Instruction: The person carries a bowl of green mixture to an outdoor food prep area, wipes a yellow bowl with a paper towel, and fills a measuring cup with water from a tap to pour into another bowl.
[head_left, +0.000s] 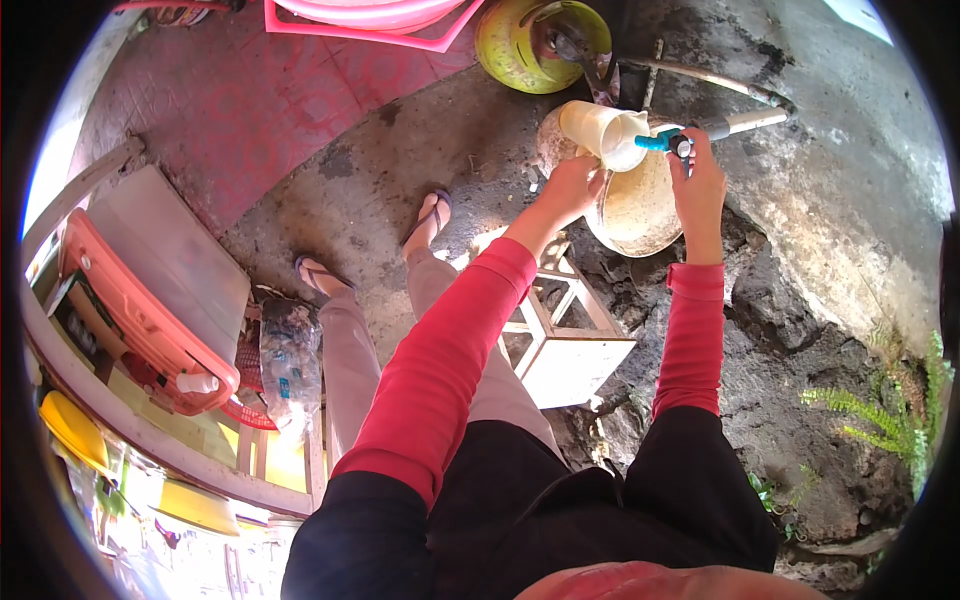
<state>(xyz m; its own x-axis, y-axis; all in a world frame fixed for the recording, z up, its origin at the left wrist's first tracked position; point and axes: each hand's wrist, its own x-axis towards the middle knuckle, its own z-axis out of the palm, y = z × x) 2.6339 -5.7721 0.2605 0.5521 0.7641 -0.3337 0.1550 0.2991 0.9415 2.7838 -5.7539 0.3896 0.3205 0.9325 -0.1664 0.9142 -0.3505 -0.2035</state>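
Note:
My left hand (575,188) grips a cream plastic pitcher (603,134), tilted with its mouth toward the right. Beside that mouth is the blue spout of a tap (657,141) on a grey pipe. My right hand (698,170) has its fingers closed round the tap's dark handle end. Below both hands lies a round, pale, stained basin (640,205). Whether water runs from the spout cannot be made out.
A yellow-green bucket (540,45) and a pink tub (375,12) stand at the top. A white wooden stool (570,345) is near my legs. Rough rock and ferns (900,410) lie right; a salmon crate (150,310) is left.

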